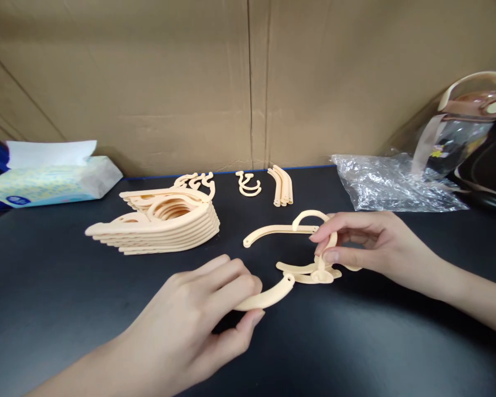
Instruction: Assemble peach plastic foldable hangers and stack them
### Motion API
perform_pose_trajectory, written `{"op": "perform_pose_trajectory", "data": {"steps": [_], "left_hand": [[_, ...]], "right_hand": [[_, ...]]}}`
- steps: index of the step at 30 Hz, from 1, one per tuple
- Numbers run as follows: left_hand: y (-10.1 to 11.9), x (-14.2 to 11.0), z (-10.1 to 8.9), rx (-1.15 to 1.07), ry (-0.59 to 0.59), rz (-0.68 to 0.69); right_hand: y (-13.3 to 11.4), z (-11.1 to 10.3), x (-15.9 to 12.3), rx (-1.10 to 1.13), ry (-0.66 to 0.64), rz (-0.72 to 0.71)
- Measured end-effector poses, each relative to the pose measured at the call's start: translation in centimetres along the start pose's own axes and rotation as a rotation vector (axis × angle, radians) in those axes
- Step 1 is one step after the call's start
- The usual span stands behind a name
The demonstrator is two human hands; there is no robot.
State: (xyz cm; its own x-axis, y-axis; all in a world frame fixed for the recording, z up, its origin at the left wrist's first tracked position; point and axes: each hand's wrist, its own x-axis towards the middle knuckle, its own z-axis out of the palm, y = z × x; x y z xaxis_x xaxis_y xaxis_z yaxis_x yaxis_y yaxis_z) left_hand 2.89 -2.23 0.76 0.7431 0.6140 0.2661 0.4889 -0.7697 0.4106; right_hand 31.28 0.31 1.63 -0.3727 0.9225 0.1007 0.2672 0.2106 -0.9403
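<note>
My left hand point(215, 314) is closed on a curved cream plastic hanger arm point(268, 298), its holed end pointing to the right. My right hand point(367, 242) pinches a cream hanger hook point(333, 241) between thumb and fingers, with the round base of the hook hanging lowest. Just behind and below that base, more cream hanger pieces point(293, 268) lie on the table, partly hidden by the hook. Beyond them rests a longer curved arm piece point(268, 231), whose right end passes behind the hook and my fingers.
A stack of cream folding hangers point(182, 231) stands left of centre. Behind it lie loose hooks point(196, 180), then more hooks point(248, 184) and a bundle of arms point(281, 186). A tissue pack point(58, 179) is at left; a plastic bag point(380, 184) and bottle point(454, 138) at right.
</note>
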Motion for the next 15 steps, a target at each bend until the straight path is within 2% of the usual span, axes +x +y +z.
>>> {"op": "perform_pose_trajectory", "data": {"steps": [8,15], "left_hand": [[-0.55,-0.16,0.28,-0.019,0.014,0.080],[-0.45,-0.49,0.18,-0.013,0.072,0.029]], "right_hand": [[-0.19,0.10,0.23,0.000,0.075,-0.016],[0.02,-0.12,0.07,-0.104,0.130,-0.046]]}}
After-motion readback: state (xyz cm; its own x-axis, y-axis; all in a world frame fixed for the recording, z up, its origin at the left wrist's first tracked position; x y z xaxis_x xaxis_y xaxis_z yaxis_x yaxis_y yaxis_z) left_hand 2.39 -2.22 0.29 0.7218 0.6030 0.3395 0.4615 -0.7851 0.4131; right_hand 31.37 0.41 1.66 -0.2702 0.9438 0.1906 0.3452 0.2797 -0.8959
